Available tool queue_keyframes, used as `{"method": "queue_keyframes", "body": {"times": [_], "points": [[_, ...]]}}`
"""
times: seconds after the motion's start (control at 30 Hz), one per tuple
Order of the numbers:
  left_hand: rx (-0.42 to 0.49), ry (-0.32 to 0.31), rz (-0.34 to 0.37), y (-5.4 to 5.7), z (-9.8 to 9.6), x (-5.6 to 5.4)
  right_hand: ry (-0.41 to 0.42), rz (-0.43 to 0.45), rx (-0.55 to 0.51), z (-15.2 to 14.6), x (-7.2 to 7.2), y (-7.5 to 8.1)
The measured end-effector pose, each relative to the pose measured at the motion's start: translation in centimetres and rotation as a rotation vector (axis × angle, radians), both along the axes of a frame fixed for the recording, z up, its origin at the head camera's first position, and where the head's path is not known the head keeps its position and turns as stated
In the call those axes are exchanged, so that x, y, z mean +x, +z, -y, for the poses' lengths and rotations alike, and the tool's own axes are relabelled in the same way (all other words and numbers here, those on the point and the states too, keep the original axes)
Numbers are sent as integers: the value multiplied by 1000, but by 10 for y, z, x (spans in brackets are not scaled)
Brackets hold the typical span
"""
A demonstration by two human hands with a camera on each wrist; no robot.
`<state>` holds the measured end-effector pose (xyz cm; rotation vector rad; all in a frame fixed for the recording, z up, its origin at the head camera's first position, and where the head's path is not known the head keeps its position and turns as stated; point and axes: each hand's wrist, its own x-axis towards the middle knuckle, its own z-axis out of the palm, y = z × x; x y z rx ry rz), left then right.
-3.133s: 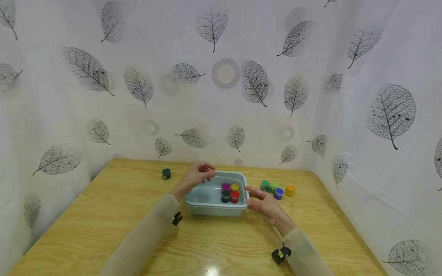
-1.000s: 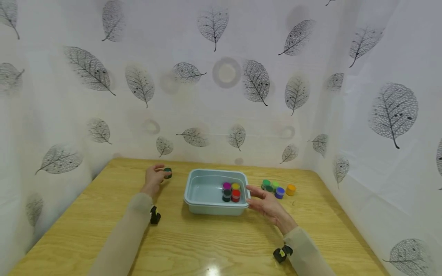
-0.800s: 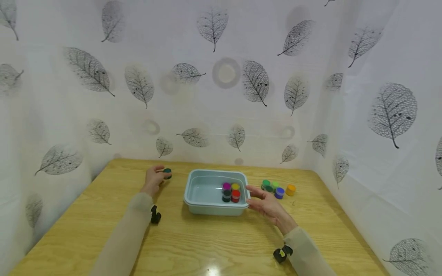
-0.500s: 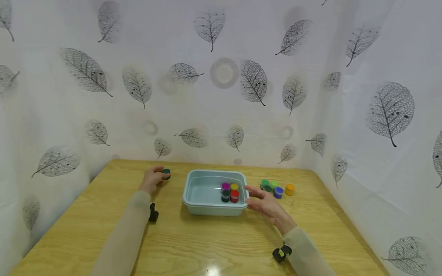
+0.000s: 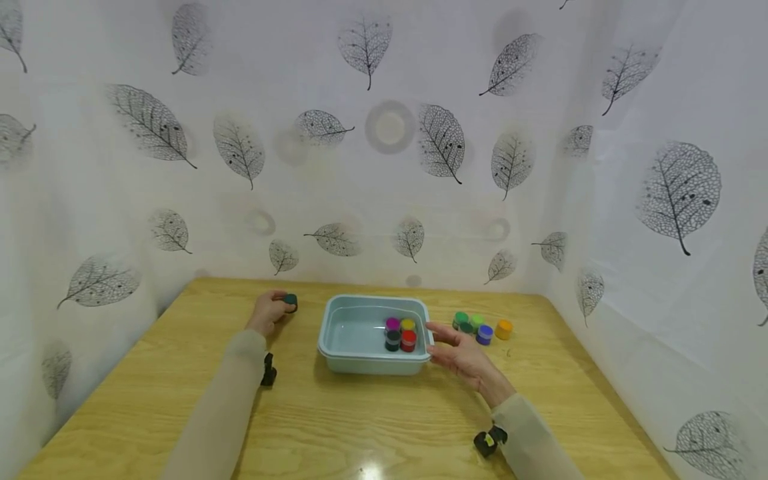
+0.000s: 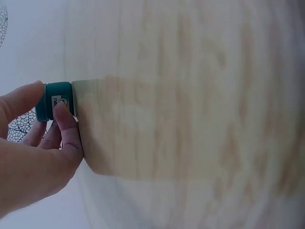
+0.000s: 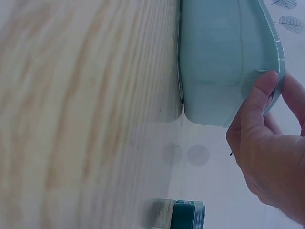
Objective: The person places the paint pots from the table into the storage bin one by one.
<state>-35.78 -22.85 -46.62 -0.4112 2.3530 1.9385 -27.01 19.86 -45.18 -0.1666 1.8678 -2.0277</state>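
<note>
At the table's back left, my left hand [image 5: 270,312] pinches a small dark green paint jar [image 5: 291,302] between thumb and fingers. Part of its label [image 6: 59,101] shows in the left wrist view; whether its base touches the wood I cannot tell. A light blue plastic tub [image 5: 375,367] stands at mid-table. My right hand [image 5: 467,360] grips the tub's right rim, fingers under the lip in the right wrist view. Inside the tub, towards its right end, are several paint jars: purple [image 5: 393,325], yellow [image 5: 408,325], dark [image 5: 393,341] and red [image 5: 408,341].
Right of the tub stand more jars: green [image 5: 461,320], light green [image 5: 477,323], dark green [image 5: 465,329], blue [image 5: 485,335] and orange [image 5: 504,329]. Leaf-printed curtains [image 5: 384,187] hang behind and beside the wooden table [image 5: 372,427].
My left hand has gone from above the tub's left side leftward to the dark green jar and taken hold of it. Its lid now looks slightly tilted. The right hand keeps its place.
</note>
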Motion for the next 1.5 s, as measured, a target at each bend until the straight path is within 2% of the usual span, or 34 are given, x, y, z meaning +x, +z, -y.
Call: {"method": "queue_keyframes", "body": {"times": [0.37, 0.6, 1.03, 1.33, 1.5], "points": [[-13, -15, 9, 5, 4, -1, -4, 0, 2, 1, 0, 1], [-30, -12, 4, 0, 2, -1, -6, 19, -12, 3, 1, 0], [-53, -9, -6, -1, 6, 1, 2, 14, -24, 4, -1, -1], [-9, -49, -30, 8, 1, 8, -11, 9, -17, 4, -1, -1], [-11, -16, -24, 9, -8, 9, -11, 1, -18, 2, 0, -2]]}}
